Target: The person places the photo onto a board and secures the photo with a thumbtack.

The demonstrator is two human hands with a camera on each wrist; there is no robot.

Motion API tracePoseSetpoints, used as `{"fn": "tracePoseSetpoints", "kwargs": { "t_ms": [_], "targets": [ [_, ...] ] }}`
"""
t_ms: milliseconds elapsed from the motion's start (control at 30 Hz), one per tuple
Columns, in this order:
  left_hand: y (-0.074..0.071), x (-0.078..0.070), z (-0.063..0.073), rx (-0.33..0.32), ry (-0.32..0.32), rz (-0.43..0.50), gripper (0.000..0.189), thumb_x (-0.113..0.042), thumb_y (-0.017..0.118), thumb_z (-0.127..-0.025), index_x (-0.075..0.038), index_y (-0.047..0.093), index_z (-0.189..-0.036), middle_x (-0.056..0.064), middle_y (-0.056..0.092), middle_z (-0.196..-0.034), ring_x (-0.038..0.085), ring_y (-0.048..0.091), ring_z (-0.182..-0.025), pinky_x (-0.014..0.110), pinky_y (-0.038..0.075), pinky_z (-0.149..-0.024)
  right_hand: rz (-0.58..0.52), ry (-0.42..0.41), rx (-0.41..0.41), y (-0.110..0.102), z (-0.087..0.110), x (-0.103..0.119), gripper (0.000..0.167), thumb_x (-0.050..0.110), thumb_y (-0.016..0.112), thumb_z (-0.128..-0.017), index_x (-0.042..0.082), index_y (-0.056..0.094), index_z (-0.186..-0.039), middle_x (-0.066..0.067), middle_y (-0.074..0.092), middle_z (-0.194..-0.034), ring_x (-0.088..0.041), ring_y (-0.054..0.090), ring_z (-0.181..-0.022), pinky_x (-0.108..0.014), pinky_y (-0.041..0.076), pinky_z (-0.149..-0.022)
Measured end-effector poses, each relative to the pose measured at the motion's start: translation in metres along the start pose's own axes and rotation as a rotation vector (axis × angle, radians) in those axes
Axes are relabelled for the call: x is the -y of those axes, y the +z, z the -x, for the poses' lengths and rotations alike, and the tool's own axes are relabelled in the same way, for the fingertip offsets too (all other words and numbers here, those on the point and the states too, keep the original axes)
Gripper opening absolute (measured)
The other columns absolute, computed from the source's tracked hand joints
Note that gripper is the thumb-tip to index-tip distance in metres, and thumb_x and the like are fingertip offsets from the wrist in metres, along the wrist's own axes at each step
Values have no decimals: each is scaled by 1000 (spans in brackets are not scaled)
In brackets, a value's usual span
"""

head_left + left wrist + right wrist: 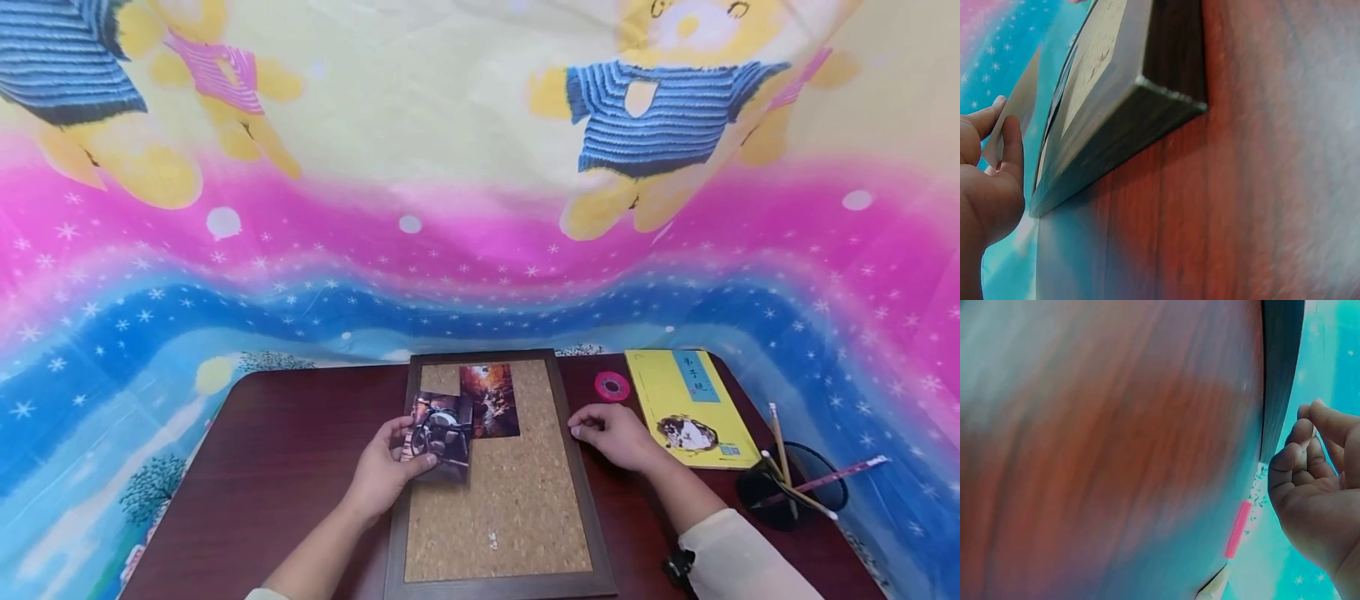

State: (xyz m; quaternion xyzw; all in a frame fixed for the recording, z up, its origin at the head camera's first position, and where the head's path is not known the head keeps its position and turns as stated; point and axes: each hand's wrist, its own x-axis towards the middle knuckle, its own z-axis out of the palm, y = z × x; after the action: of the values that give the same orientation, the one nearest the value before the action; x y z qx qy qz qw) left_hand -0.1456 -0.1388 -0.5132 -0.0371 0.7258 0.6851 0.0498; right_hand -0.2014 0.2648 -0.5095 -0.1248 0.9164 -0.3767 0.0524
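Fingers of left hand point(378, 477) pinch motorcycle photo point(444, 435) by side, probably to leave front uncovered, over board's point(517, 508) left edge; right hand point(617, 437) curled, seemingly empty.

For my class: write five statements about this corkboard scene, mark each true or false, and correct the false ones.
1. The left hand holds a motorcycle photo. True.
2. The round pink item lies on the corkboard. False: the round pink item lies on the table, between the corkboard and the yellow book.
3. An autumn stream photo is on the corkboard. True.
4. The pencils are in the right hand. False: the pencils stand in a black holder.
5. The yellow book is to the right of the corkboard. True.
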Motion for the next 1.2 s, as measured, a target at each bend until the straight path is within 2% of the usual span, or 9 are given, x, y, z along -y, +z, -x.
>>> {"fn": "tracePoseSetpoints", "kwargs": {
  "t_ms": [400, 633, 867, 1067, 1200],
  "targets": [
    [17, 4, 15, 71, -13, 44, 76, 3, 83, -81, 2, 43, -146, 26, 50, -135, 26, 71, -100, 32, 61, -79, -6, -27, 22, 11, -6, 20, 5, 23, 75, -97, 20, 78, -100, 9, 70, -89, -13, 61, -80, -33, 53, -73],
    [27, 6, 24, 112, -11, 68, 77, 2, 83, -81, 5, 41, -145, 27, 51, -133, 26, 71, -98, 32, 61, -78, -12, -62, 38, 19, -11, 27, 11, 27, 75, -97, 16, 77, -99, 10, 69, -85, -12, 61, -79, -30, 52, -71],
    [34, 6, 31, 155, -2, 87, 77, 1, 83, -81, 8, 40, -144, 28, 52, -133, 25, 71, -99, 32, 61, -81, -24, -85, 42, 24, -12, 38, 7, 22, 76, -96, 15, 77, -97, 10, 70, -84, -10, 63, -78, -28, 52, -70],
    [39, 5, 38, 157, -12, 97, 78, 2, 83, -80, 8, 40, -145, 27, 51, -133, 28, 71, -103, 30, 60, -80, -20, -104, 52, 29, -14, 43, 5, 18, 75, -96, 15, 78, -99, 9, 71, -86, -9, 64, -80, -28, 53, -71],
    [43, 6, 41, 157, -11, 95, 77, 3, 83, -80, 9, 41, -144, 25, 53, -129, 28, 71, -102, 30, 60, -79, -9, -108, 60, 32, -16, 45, 6, 21, 76, -95, 15, 78, -98, 11, 70, -85, -7, 64, -79, -27, 53, -71]
  ]
}}
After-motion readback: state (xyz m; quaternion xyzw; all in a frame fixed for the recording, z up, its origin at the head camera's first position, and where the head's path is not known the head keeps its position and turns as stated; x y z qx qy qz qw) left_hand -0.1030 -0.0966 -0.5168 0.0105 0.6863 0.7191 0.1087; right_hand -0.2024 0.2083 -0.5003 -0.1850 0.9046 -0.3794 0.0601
